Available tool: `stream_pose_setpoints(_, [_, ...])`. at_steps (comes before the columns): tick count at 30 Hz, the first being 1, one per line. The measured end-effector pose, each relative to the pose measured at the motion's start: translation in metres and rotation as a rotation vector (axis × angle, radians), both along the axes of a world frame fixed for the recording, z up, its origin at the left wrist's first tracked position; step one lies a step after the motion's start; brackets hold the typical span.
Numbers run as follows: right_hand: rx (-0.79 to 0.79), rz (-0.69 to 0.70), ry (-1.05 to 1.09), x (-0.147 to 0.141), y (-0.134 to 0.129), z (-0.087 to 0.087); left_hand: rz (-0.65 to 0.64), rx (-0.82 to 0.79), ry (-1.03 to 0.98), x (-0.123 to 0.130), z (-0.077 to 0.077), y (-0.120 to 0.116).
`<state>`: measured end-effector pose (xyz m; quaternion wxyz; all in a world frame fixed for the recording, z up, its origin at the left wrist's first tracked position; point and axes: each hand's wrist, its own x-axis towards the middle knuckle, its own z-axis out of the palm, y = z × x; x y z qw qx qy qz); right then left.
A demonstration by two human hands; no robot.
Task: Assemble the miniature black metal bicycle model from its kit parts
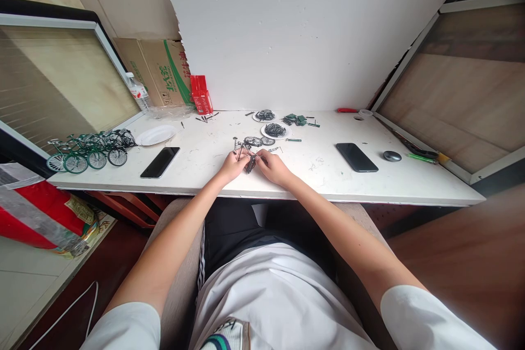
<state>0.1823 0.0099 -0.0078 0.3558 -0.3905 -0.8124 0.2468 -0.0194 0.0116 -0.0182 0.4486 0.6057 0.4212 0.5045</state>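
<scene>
Near the front edge of the white table, my left hand (236, 166) is closed in a pinch around a dark model bicycle frame (241, 151), whose thin bars stick up past the fingers. My right hand (272, 167) meets it from the right, fingertips pinched on a small dark bicycle part (250, 164) between the hands. Fingers partly hide where the two pieces touch. Just beyond the hands lie two dark spoked wheels (253, 141), side by side. A few tiny loose bits (274, 149) rest right of them.
Finished-looking green model bicycles (84, 153) stand at the left, by a white plate (156, 135) and a phone (160, 162). Farther back are dishes of dark parts (275, 130) and green pieces (295, 120). A second phone (356, 157) and a mouse (392, 156) lie right.
</scene>
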Motion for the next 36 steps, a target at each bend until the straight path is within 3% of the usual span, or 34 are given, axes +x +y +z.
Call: stream_pose_setpoints(36, [0.001, 0.007, -0.001, 0.0000, -0.0019, 0.0024, -0.005, 0.001, -0.009, 0.0000, -0.0003, 0.0008])
